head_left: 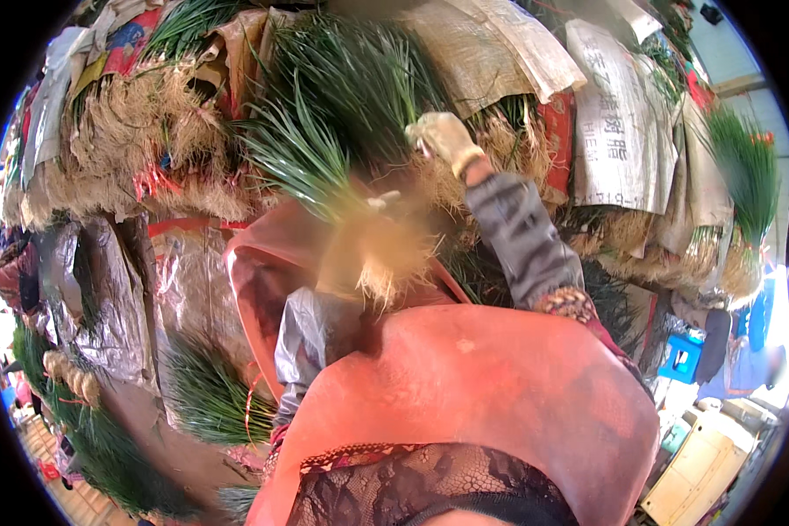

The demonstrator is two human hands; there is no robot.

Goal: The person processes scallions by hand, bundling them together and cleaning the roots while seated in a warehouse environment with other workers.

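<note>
My left hand, gloved and blurred by a smudge over the picture's middle, holds a bundle of green onions. The bundle's green leaves fan toward the far left, and its pale stringy roots hang toward me over my orange apron. Farther off and to the right, my right hand wears a cream glove. Its fingers are curled closed around stalks at the right edge of a big pile of green onions. The smudge hides most of the left fingers.
Rooty green onion bundles line the far left, partly under sacking. Woven sacks cover more bundles at the right. Tied bundles lie low on the left floor. A blue stool and a yellowish cabinet stand at the right.
</note>
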